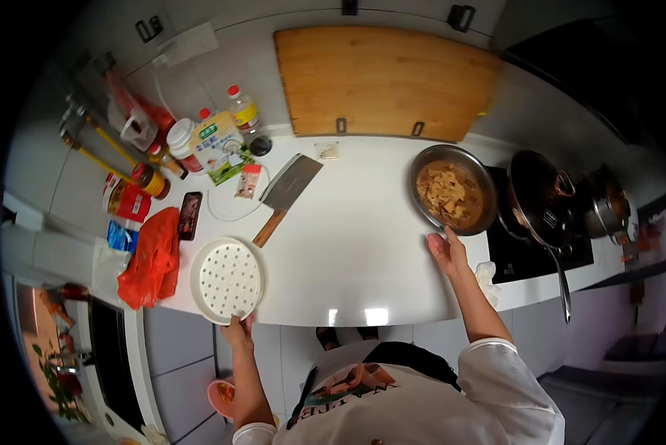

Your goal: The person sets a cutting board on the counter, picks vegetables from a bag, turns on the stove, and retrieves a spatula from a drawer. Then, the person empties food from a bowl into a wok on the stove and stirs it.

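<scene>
Low on the left, my left hand point(238, 332) is closed on the near rim of a round white perforated steamer tray point(229, 278), which is at the counter's front edge. At the right, my right hand point(449, 254) grips the near rim of a round metal bowl point(416, 200), one digit over the edge; the other fingers are partly hidden. Brown pieces of food point(446, 191) in brownish liquid fill the bowl. Between the hands, nearer the left, lies a cleaver point(292, 184) with a wooden handle pointing towards me.
A wooden board point(385, 81) leans on the back wall. Bottles and packets, including a clear bottle point(245, 111), crowd the left back. A phone point(190, 215) and red plastic bag point(155, 259) lie left. A black pan point(537, 196) stands on the hob point(507, 259), its handle jutting forward.
</scene>
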### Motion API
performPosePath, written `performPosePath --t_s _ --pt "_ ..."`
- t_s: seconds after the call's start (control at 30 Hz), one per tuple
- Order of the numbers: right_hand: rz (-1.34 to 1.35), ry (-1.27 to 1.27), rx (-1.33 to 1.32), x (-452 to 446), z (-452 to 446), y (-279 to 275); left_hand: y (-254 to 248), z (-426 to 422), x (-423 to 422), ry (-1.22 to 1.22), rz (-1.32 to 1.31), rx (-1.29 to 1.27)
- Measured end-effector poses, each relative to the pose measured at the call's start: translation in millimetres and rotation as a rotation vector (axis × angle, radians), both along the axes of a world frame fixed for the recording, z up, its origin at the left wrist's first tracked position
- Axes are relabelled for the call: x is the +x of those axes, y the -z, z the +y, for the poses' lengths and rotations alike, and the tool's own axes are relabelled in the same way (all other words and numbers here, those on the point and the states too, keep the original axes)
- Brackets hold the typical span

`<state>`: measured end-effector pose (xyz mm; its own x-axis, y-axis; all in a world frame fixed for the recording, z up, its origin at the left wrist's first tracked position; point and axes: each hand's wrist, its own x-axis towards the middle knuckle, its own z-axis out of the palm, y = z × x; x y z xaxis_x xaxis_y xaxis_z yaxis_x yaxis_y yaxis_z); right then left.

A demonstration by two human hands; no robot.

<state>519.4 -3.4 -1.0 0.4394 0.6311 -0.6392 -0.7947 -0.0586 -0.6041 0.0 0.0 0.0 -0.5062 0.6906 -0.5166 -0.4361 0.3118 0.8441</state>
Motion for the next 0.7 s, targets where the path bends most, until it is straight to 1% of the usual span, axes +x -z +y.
performPosePath --t_s 0.07,0.1,0.2,0.27,0.37,0.5,0.57,0.6,0.67,0.7 --pt "0.039 0.052 0.054 -4.5 7.5 3.4 -3.9 12.3 -13.5 -0.001 -0.008 -0.057" --pt "-0.034 0.061 0.019 33.0 -12.9 -17.8 16.2 -6.5 22.1 0.011 -0.08 -0.094" --pt "0.037 0.071 0.077 11.0 7.9 -13.3 7.5 16.6 -4.1 -0.003 -0.062 -0.095" --pt "0.109 0.114 0.087 11.8 13.0 -17.0 8.1 23.0 -1.0 0.001 -0.022 -0.091" --pt "0.101 0.171 0.124 3.1 17.4 -29.9 12.1 29.5 -8.6 0.047 -0.08 -0.109" --pt "0.157 0.274 0.212 13.6 27.1 -2.2 12.9 33.4 -17.6 0.08 -0.115 -0.076" --pt "0.159 0.299 0.137 24.0 27.3 9.4 7.1 28.1 -11.4 0.046 -0.182 -0.098" --pt "0.16 0.31 0.141 26.8 29.1 21.0 -0.8 24.7 -8.6 0.057 -0.181 -0.096" --pt "0.211 0.189 0.26 34.3 29.1 38.9 -13.5 14.1 -5.0 0.086 -0.183 -0.092" --pt "0.209 0.201 0.263 31.8 29.4 37.9 -5.9 8.2 -8.9 0.099 -0.184 -0.092"
